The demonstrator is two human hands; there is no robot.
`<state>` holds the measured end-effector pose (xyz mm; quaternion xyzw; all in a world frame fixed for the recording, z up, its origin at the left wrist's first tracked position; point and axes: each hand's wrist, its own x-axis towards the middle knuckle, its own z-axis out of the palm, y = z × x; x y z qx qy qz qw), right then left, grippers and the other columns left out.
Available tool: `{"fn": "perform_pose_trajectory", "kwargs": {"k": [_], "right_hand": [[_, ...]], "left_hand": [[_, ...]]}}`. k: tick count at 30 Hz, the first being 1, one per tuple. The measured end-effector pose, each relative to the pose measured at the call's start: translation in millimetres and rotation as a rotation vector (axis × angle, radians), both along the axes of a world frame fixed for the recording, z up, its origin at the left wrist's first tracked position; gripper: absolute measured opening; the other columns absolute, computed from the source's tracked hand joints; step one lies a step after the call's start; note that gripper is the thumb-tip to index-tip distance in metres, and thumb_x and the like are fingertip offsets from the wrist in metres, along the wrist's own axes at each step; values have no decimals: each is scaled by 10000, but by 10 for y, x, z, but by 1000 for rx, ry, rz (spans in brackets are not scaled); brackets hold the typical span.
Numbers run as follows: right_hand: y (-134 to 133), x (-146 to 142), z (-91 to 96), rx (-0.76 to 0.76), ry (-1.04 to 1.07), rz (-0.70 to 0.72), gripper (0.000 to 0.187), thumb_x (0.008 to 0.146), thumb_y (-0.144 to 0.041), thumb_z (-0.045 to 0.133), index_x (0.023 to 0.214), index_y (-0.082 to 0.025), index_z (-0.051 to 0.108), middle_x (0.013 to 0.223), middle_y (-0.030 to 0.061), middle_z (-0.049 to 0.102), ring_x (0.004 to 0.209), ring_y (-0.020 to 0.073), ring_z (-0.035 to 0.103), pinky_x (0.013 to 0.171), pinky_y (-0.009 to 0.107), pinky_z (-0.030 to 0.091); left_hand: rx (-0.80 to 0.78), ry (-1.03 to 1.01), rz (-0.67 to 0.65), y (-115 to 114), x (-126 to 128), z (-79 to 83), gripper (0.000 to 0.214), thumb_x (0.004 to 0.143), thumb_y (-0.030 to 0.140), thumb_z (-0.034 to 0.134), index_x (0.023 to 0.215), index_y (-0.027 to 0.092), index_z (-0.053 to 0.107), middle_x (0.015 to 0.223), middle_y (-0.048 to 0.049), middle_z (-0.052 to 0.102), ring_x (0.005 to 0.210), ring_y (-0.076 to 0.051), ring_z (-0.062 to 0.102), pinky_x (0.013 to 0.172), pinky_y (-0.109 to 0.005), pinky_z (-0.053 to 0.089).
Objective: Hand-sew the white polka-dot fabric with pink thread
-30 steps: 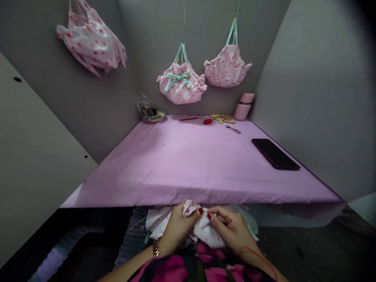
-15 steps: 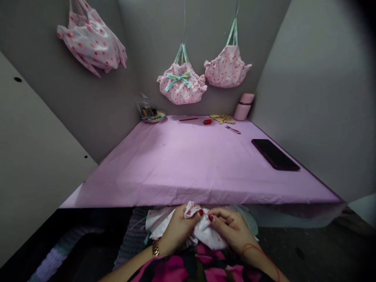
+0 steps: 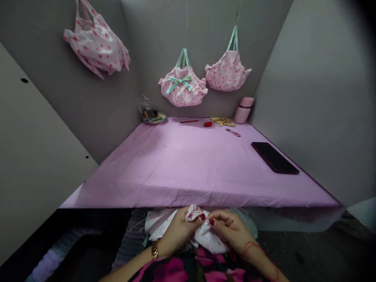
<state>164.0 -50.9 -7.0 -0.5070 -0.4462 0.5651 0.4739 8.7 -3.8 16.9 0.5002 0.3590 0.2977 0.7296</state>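
Bunched white cloth with pink dots (image 3: 210,238) lies over my lap, below the table's front edge. My left hand (image 3: 180,227) is closed on a gathered fold of it, thumb pressed on top. Close beside it, my right hand (image 3: 229,227) is closed in a pinch over the same cloth. A thin red thread runs between the two thumbs into the right fingertips; whether a needle is there is too small to tell. More red thread (image 3: 251,246) loops loosely over my right wrist.
The table has a pink-purple cover (image 3: 182,164). On it lie a phone (image 3: 275,158), thread snips (image 3: 233,132), a red thread spool (image 3: 207,124), a red pencil-like stick (image 3: 188,121), a tan woven piece (image 3: 223,121), a pink flask (image 3: 243,110) and a basket (image 3: 155,121). Dotted cloth bags (image 3: 183,94) hang above.
The whole view has shifted slightly, so the table items sit a little lower. Both hands keep their hold on the cloth, with hardly any movement between them.
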Motion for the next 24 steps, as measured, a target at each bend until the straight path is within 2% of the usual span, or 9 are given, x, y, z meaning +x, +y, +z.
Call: {"fn": "perform_pose_trajectory", "kwargs": {"k": [4,9,14,18,20,22,24], "right_hand": [[4,-23,41,48,-60,28,346,728,-499,579,744,-153,590,635,0,544,535,97,456,492,192,352],[-37,-110,123,113,-246,71,343,832,-533,389,871,-197,440,515,-73,359,419,83,307,401,186,225],[-49,-192,193,196,-328,58,317,883,-487,285,943,-191,381,555,-50,470,447,97,402,432,194,305],[-30,-169,258,225,-496,76,268,908,-398,283,914,-185,445,502,-56,461,422,101,423,435,204,323],[-23,-151,296,299,-609,69,257,905,-346,303,878,-187,503,557,-24,504,491,120,485,495,225,374],[-15,-152,334,413,-675,20,233,881,-308,364,837,-186,558,752,45,562,710,167,554,635,269,423],[5,-164,371,476,-604,-68,196,850,-298,429,781,-185,575,932,86,546,892,203,533,735,297,423]], "left_hand": [[9,-2,-2,2,-4,-18,329,630,421,672,659,144,499,601,33,456,549,-89,383,545,-207,319],[2,3,-12,8,4,-14,355,619,450,676,658,144,500,599,32,463,550,-92,396,548,-209,321],[22,33,-32,5,10,7,354,638,466,649,660,144,503,580,25,468,544,-103,410,544,-221,321],[63,82,-2,-2,13,11,347,635,458,651,640,148,495,577,32,449,539,-96,381,534,-213,307],[88,107,17,-2,16,8,335,629,446,657,638,148,504,586,33,446,551,-97,376,538,-210,303],[106,108,21,1,19,5,309,635,422,655,644,147,515,600,30,453,567,-101,377,551,-211,308],[123,108,23,3,21,6,271,649,389,643,639,149,517,603,29,453,572,-103,373,559,-213,311]]}}
